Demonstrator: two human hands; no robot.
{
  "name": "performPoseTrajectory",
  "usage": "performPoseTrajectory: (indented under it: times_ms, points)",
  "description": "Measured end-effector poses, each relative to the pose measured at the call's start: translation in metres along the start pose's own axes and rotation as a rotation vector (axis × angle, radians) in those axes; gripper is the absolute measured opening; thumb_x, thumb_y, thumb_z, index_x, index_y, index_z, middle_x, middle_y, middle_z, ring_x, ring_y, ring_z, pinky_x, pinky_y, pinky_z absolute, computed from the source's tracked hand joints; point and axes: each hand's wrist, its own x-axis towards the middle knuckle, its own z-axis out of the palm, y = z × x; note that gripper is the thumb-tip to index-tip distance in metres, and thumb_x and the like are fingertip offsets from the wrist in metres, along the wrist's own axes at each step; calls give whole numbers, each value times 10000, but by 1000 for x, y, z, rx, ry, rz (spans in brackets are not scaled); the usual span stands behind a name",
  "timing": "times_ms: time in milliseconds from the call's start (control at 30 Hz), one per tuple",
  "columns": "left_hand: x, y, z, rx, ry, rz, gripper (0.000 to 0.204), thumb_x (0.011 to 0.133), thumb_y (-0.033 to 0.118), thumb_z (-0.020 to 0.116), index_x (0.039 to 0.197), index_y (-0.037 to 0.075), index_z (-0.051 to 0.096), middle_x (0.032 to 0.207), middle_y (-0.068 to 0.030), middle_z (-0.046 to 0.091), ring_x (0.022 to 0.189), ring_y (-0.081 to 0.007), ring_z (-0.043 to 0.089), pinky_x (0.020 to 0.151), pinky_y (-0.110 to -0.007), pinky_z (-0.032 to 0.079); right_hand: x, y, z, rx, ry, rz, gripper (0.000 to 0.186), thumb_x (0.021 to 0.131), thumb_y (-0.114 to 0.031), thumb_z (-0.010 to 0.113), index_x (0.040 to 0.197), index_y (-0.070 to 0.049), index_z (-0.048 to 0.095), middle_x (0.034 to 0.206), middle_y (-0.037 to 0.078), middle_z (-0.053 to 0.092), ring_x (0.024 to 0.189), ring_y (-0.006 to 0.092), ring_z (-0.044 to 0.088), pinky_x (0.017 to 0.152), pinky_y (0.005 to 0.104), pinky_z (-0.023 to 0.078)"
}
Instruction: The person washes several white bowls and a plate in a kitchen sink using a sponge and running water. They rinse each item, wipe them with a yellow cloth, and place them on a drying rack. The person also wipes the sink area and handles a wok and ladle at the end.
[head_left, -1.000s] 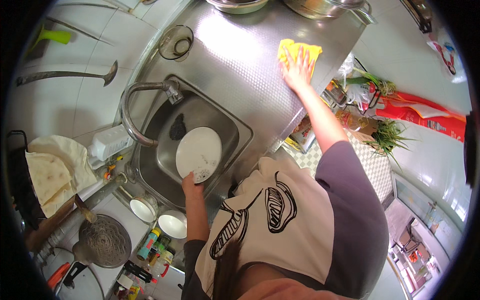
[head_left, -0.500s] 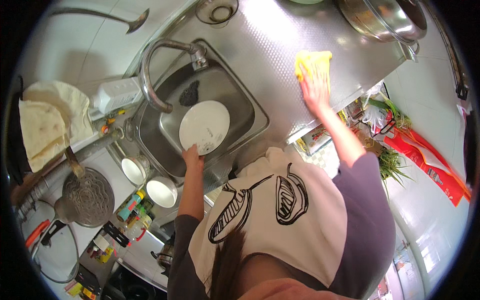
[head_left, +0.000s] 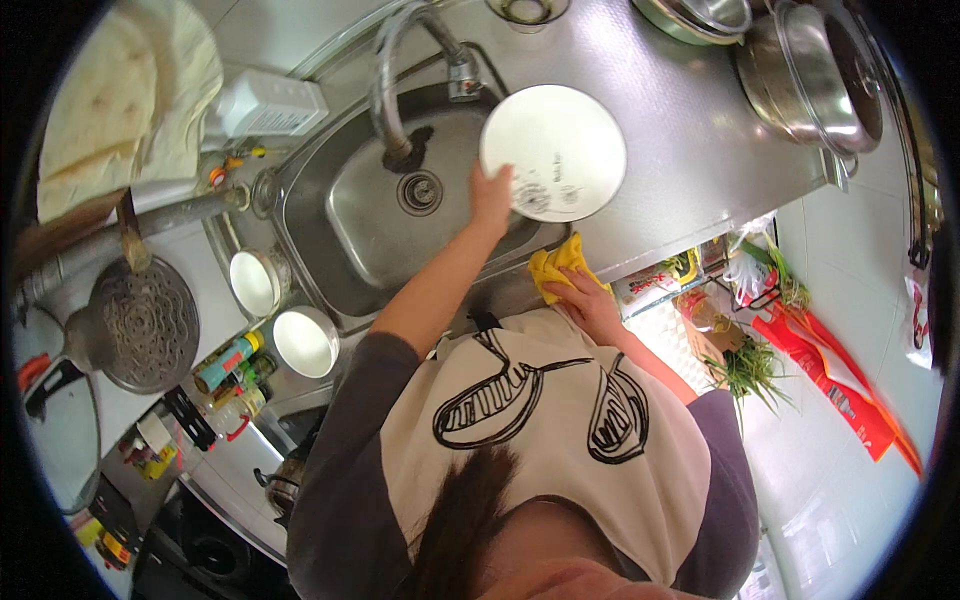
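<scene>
1. Over the right part of the sink (head_left: 365, 235) and the bordering steel counter (head_left: 700, 135), a round white plate (head_left: 565, 140) is held face up, its dark printed motif near the hand
2. The left hand (head_left: 492, 205) grasps the plate by its lower-left rim, thumb on the upper face; the fingers beneath are hidden
3. The right hand (head_left: 588, 305) lies on a bunched yellow cloth (head_left: 556, 270) at the counter's front edge; whether its fingers close around the cloth or only press it, I cannot tell
4. The plate looks stiff, smooth and fairly light, probably ceramic, so it would chip if knocked and slip if wet; a one-sided hold likely lets the far side dip, and the rim seems the best place to take hold, thumb above and fingers below
5. The cloth looks soft and limp, easy to pinch anywhere
6. Just beyond the plate's upper-left side, the curved faucet (head_left: 384, 85) reaches over the basin and is the nearest hard obstacle, with a dark scouring pad (head_left: 410, 150) under it, near the drain (head_left: 420, 192)
7. At the counter's far end, a steel pot (head_left: 795, 75) and stacked bowls (head_left: 680, 22) limit the room; a glass dish (head_left: 528, 12) stands behind the plate
</scene>
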Motion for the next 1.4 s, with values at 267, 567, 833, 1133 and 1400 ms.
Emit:
performPoseTrajectory:
  times_ms: [267, 567, 833, 1133, 1400]
  points:
    - [7, 5, 61, 239, 57, 365, 299, 784, 74, 531, 1067, -25, 522, 961, -230, 603, 954, -386, 563, 842, -428, 429, 58, -21, 47, -162, -233, -302, 395, 788, -77, 522, 1180, -114, 557, 1298, 135, 482, 1237, 294, 420, 1045, 433, 298]
    - [20, 9, 42, 435, 108, 434, 504, 759, 63, 573, 1225, -31, 402, 1232, -245, 447, 1168, -378, 420, 959, -428, 353, 127, -80, 201, 336, -786, -45, 467, 894, -273, 520, 1328, -124, 435, 1412, 82, 377, 1308, 234, 324, 1057, 356, 260]
    - [42, 69, 28, 647, 297, 987, 603, 743, 140, 620, 1258, -44, 364, 1195, -244, 437, 1140, -388, 412, 998, -451, 310, 118, -77, 145, 22, -575, -185, 408, 801, -118, 559, 1207, -94, 547, 1267, 145, 519, 1177, 327, 468, 980, 375, 363]
    - [28, 89, 3, 566, -78, 554, 218, 812, 151, 510, 1011, 63, 495, 995, -194, 564, 942, -349, 556, 775, -481, 440, 128, -9, 72, 1074, 198, 547, 401, 896, -52, 513, 1291, -41, 441, 1162, 65, 563, 1077, 149, 519, 894, 297, 431]
    - [36, 64, 4, 492, 231, 910, 303, 804, 156, 515, 1071, 18, 479, 1015, -212, 596, 914, -386, 580, 784, -481, 457, 193, 15, 49, 1451, 135, 519, 384, 941, -245, 457, 1256, -28, 433, 1182, 114, 544, 1068, 267, 540, 927, 402, 443]
